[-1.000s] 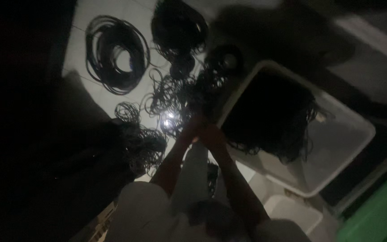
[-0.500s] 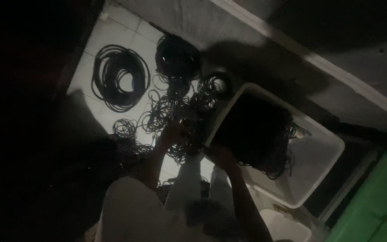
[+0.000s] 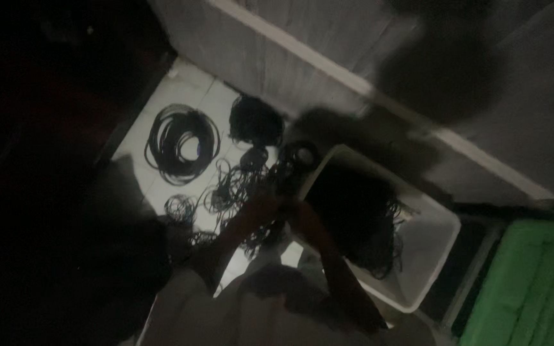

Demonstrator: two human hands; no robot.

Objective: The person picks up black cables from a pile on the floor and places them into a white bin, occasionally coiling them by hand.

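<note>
My left hand [image 3: 259,206] and right hand [image 3: 296,210] meet over a tangle of black rings [image 3: 238,186] on the pale floor, just left of the white bin [image 3: 431,256]. Too dark and blurred: I cannot tell whether either hand grips anything.

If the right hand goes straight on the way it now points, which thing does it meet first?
Most likely the small black coil by the corner of the white bin. The right hand points up and away along the forearm, and that coil lies just beyond it. The picture is dark, so depth is uncertain.
</note>
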